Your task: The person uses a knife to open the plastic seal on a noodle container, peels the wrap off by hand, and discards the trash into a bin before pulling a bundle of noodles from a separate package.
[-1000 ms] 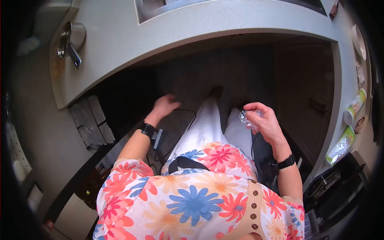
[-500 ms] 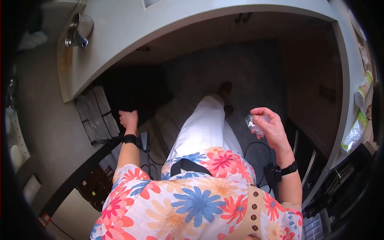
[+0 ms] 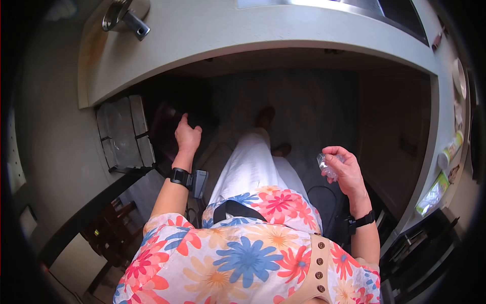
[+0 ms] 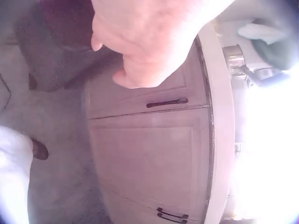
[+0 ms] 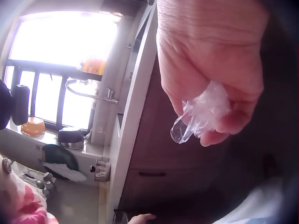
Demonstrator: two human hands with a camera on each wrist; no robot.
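In the head view my right hand holds a crumpled piece of clear plastic at waist height. The right wrist view shows the fingers curled round this thin, glossy plastic, with a loose loop sticking out below them. My left hand reaches forward on the other side, loosely bent, with nothing in it. Close to its fingertips is a dark maroon surface, low in the shadow; in the left wrist view this maroon thing is partly hidden by the hand.
A pale counter curves round the front, with a steel saucepan at its left end. Cabinet doors stand below it. Clear plastic boxes are at the left. A green-and-white packet lies on the right counter.
My left hand moved out to the left, then forward and slightly right, near the maroon surface. The right hand keeps the plastic, a little further right. The body and view have shifted.
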